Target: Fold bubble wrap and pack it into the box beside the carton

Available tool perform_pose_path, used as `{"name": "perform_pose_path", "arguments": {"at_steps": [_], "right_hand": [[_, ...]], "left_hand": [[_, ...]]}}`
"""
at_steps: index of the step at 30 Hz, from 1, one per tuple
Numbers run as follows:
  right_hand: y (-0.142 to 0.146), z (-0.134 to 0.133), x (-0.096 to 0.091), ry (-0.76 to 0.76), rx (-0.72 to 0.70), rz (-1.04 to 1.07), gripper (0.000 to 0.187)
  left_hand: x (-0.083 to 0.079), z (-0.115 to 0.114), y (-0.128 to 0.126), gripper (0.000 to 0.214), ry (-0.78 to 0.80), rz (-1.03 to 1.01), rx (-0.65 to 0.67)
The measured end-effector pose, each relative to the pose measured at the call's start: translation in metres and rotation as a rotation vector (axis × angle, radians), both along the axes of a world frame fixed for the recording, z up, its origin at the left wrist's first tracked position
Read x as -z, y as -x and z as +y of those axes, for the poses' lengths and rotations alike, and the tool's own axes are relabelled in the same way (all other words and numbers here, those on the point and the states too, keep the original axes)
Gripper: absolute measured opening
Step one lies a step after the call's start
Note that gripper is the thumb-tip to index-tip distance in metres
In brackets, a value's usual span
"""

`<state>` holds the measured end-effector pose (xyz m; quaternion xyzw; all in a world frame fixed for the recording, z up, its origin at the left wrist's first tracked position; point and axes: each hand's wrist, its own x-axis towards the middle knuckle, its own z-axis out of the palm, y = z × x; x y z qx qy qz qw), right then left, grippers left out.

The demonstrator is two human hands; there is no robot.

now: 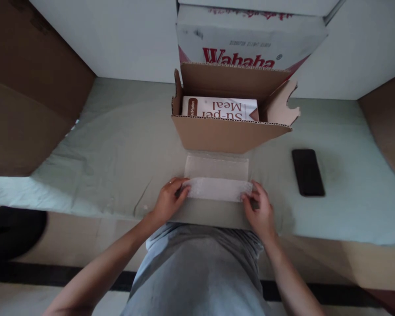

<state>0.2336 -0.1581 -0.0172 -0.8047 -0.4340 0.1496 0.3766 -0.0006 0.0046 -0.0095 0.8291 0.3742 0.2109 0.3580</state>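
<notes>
A sheet of clear bubble wrap [219, 189] lies near the table's front edge, its near part folded into a whitish strip. My left hand [169, 197] pinches the strip's left end between thumb and fingers. At the other end, my right hand [259, 208] grips the strip's right corner the same way. The flatter part of the sheet reaches back to an open cardboard box [217, 134]. Inside that box sits a white carton [220, 108] printed "Su-per Meal", upside down from my side.
A black phone [308, 172] lies on the green cloth [118, 131] to the right. Behind the open box stands a white "Wahaba"-marked box [250, 39]. Large brown boxes flank the table at left [23, 96] and right [388, 118]. A dark round object [15, 232] is below, at left.
</notes>
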Motion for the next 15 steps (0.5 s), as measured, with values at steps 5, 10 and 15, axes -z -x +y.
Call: {"name": "perform_pose_path", "arguments": {"at_steps": [5, 10, 15], "right_hand": [[-0.0045, -0.0001, 0.0049, -0.002, -0.093, -0.155, 0.047], [-0.0058, 0.0012, 0.0051, -0.013, -0.183, -0.227, 0.031], [-0.0052, 0.0044, 0.0012, 0.049, -0.186, -0.245, 0.027]], "left_hand": [[0.0099, 0.0005, -0.0048, 0.038, -0.182, 0.132, -0.043], [0.0124, 0.0048, -0.0079, 0.037, -0.356, 0.18, 0.032], [0.0121, 0.0054, -0.0102, 0.034, -0.386, 0.252, 0.028]]}}
